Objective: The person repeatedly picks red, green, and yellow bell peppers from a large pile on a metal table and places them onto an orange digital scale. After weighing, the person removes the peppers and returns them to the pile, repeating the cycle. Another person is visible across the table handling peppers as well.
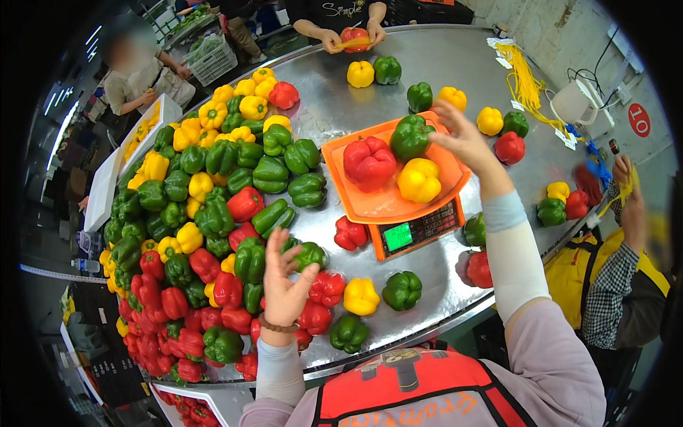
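Observation:
An orange tray [352,205] on a digital scale [419,229] holds a red bell pepper [369,164], a green bell pepper [411,137] and a yellow bell pepper [419,180]. My right hand [465,137] is over the tray's right rim, fingers apart, close beside the green pepper; nothing is gripped in it. My left hand [288,283] is raised above the near edge of the pepper pile, palm and fingers spread, holding nothing. A green pepper [310,257] lies just beyond its thumb. The scale's display is lit green.
A large pile of mixed peppers [213,213] covers the left of the metal table [331,91]. Small pepper groups sit around the scale. Yellow ties [520,77] lie at the far right. A co-worker's hands [355,40] wrap a pepper opposite; another co-worker's hands [629,179] are at right.

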Demonstrator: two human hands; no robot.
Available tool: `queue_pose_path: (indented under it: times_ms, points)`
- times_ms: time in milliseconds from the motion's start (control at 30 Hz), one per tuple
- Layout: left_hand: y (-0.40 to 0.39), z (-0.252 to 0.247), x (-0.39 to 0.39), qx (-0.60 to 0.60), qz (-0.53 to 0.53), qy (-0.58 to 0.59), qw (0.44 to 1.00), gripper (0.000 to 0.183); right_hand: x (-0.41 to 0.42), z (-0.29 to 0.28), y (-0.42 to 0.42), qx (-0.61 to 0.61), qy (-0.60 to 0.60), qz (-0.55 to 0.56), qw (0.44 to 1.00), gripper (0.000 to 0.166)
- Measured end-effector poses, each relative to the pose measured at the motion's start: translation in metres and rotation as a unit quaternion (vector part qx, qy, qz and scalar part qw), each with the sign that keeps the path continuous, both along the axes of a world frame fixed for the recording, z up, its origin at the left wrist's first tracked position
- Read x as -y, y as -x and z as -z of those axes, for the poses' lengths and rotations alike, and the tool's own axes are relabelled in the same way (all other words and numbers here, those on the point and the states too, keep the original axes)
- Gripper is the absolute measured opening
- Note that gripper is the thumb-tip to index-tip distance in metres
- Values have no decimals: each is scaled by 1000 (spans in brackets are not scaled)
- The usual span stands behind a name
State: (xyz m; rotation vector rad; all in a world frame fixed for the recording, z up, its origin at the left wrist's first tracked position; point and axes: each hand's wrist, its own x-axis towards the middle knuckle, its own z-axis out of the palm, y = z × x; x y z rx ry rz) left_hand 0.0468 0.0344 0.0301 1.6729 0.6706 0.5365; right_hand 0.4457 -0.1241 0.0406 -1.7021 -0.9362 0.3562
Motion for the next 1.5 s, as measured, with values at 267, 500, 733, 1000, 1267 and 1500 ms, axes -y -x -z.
queue_pose_path:
  times_ms: [267,500,733,1000,1267,1500]
  points:
    - [36,0,-46,43,-108,-9,993,77,154,-14,59,-65,-238,277,929,36]
    - [42,6,-56,13,-132,-43,990,71,196,25,69,-138,-155,314,926,34]
    - [8,1,-42,-5,-97,-71,993,75,138,12,71,-118,-165,216,955,31]
    - [51,28,-54,-22,-136,-42,990,56,25,11,42,-20,-46,88,995,44]
    - [71,21,-27,-81,-113,-153,978,51,-37,12,-5,59,25,31,997,60]
    - [97,23,-13,39,-106,69,991,64,-31,-35,124,-24,-179,-86,980,59]
